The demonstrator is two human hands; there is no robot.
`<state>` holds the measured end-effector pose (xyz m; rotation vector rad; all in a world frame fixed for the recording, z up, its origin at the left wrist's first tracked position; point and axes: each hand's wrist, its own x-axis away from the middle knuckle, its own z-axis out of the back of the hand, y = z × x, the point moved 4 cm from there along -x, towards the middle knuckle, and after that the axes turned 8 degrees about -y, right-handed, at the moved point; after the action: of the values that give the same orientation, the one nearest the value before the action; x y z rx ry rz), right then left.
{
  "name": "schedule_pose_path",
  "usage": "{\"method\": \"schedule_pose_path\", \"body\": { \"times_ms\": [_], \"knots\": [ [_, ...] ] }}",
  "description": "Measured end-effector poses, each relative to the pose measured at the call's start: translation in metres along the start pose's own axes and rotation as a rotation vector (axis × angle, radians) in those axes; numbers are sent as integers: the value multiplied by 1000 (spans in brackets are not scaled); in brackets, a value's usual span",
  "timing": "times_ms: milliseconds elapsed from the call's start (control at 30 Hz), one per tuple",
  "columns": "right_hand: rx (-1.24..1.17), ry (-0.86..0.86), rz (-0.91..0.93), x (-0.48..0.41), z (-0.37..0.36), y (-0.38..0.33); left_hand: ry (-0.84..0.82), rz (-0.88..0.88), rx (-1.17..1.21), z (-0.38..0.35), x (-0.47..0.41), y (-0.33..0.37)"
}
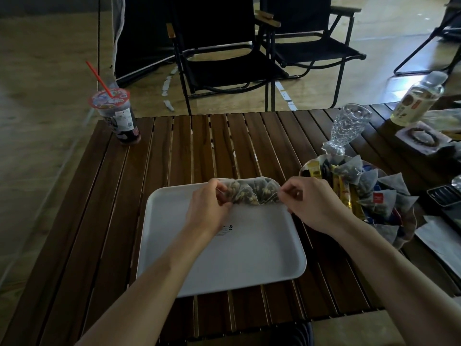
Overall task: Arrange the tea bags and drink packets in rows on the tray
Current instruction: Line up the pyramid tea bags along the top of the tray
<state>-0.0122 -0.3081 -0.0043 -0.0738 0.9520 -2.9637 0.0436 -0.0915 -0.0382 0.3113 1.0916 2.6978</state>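
At the far edge of the white tray (224, 265), both my hands pinch the tea bags (252, 192): left hand (209, 208) one end, right hand (311, 203) the other. More tea bags and drink packets (354, 193) sit heaped just right of the tray on the worktop (174, 146).

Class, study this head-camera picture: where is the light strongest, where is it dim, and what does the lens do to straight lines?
Head view: brightest glare on the floor behind the bottle; the table and both forearms lie dim; the white tray stands out; wide-angle lens bows the table slats outward toward the edges.

Dark slatted wooden table (174, 151) under white tray (224, 265), lidded cup (117, 116), glass (349, 126), bottle (419, 98).
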Motion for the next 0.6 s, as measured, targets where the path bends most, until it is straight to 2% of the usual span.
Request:
{"method": "schedule_pose_path", "body": {
  "times_ms": [167, 400, 600],
  "knots": [
    [7, -42, -16, -2, -5, -1, -62, -36, 2, 0, 4, -1],
    [26, -165, -41, -1, -20, -2, -31, -42, 22, -3, 4, 3],
    [43, -184, -43, -5, -25, -4, -39, -34, 44, -3, 2, 1]
  ]
}}
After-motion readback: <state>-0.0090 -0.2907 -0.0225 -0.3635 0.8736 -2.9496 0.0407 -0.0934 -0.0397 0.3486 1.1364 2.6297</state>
